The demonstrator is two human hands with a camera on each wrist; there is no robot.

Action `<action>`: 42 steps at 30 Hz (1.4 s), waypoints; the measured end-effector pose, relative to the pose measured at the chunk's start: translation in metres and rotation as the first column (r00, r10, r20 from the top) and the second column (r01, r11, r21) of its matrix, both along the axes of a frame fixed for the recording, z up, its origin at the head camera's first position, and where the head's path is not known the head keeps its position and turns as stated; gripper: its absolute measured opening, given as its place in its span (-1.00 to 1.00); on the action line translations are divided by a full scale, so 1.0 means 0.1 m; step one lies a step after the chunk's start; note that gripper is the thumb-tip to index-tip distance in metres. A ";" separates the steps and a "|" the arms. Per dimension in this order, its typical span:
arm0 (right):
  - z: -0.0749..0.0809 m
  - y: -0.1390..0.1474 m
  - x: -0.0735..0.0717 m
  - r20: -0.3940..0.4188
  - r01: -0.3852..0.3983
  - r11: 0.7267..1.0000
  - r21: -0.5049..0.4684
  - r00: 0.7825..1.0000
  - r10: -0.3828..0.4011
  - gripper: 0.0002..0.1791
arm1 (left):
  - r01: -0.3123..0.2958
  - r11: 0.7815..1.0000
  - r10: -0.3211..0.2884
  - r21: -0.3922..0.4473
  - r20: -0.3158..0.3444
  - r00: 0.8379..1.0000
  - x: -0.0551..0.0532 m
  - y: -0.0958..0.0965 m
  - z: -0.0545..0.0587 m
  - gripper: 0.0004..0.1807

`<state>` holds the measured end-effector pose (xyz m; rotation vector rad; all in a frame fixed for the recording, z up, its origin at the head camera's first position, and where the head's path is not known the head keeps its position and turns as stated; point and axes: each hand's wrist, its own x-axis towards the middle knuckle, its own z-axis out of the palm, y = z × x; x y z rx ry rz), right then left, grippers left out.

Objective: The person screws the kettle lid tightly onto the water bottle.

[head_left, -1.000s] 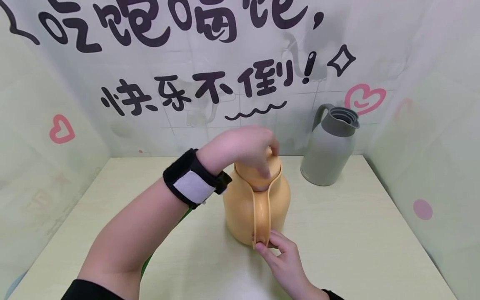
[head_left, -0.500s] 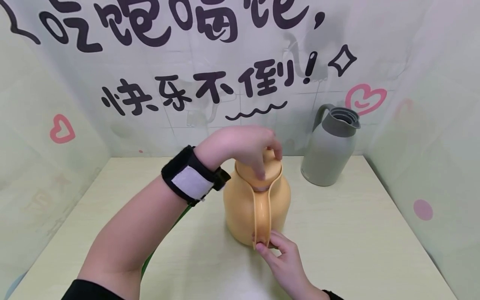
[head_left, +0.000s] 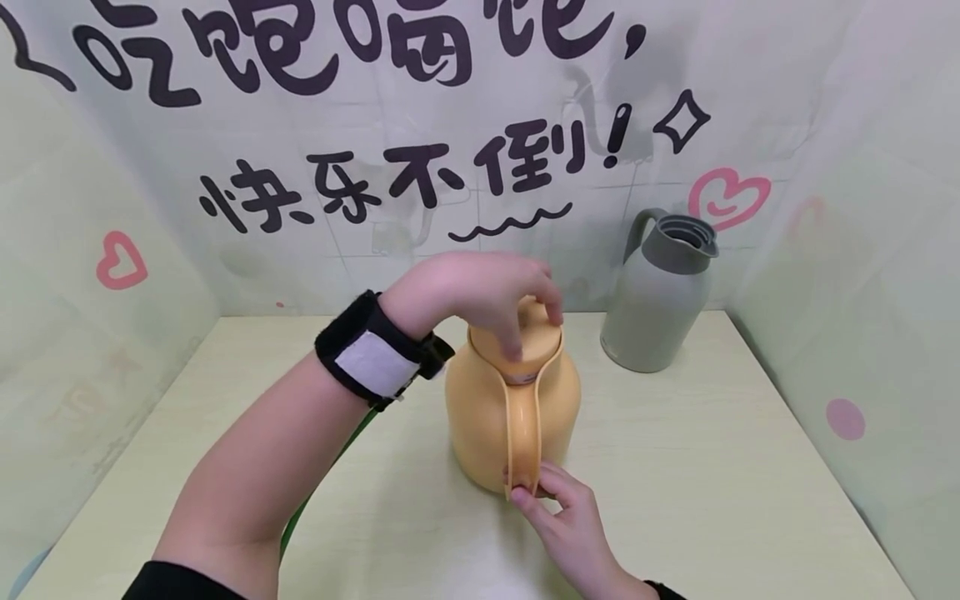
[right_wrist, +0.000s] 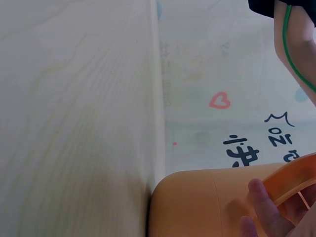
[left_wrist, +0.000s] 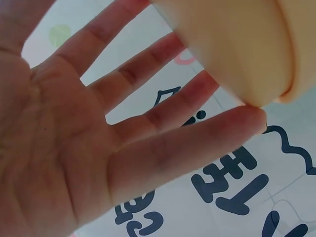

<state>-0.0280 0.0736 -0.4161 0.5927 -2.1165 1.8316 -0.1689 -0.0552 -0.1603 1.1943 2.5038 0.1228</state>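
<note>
A light-orange thermos jug [head_left: 480, 417] stands upright on the table, its handle [head_left: 523, 433] facing me. My left hand [head_left: 491, 287] reaches over the top and grips the round lid [head_left: 536, 342] between thumb and fingertips. The left wrist view shows the fingers spread, with their tips against the lid's side [left_wrist: 232, 49] and the palm apart from it. Low on the handle, my right hand [head_left: 573, 517] pinches it between thumb and fingers. In the right wrist view, fingers [right_wrist: 266, 210] wrap past the handle beside the jug's body [right_wrist: 197, 202].
A grey thermos jug [head_left: 656, 308] with a dark grey collar and an uncovered mouth stands at the back right of the pale wooden table [head_left: 675, 467]. White sheets with dark lettering [head_left: 450, 167] and pink hearts enclose the back and sides. A green cable [head_left: 330, 467] runs along my left forearm.
The left thumb has slid left across the lid as my left hand turns, and the left wrist has shifted slightly left. The right hand and the orange jug's body stay in place.
</note>
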 end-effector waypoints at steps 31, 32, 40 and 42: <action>0.00 0.01 0.00 0.002 -0.009 1.000 0.005 1.000 0.009 -0.92 | -0.204 0.976 0.210 0.071 -0.099 0.973 0.12 0.08 -0.01 -0.45; 0.00 0.01 0.00 0.003 -0.010 1.000 0.004 1.000 0.010 -0.93 | -0.227 0.971 0.234 0.072 -0.113 0.966 0.14 0.08 -0.02 -0.45; 0.02 0.01 0.00 -0.002 -0.013 1.000 0.005 1.000 0.013 -0.92 | -0.293 0.954 0.300 0.066 -0.153 0.942 0.19 0.10 -0.10 -0.53; 0.02 0.01 0.00 0.002 -0.013 1.000 0.006 1.000 0.013 -0.93 | -0.277 0.958 0.285 0.069 -0.153 0.946 0.19 0.11 -0.12 -0.62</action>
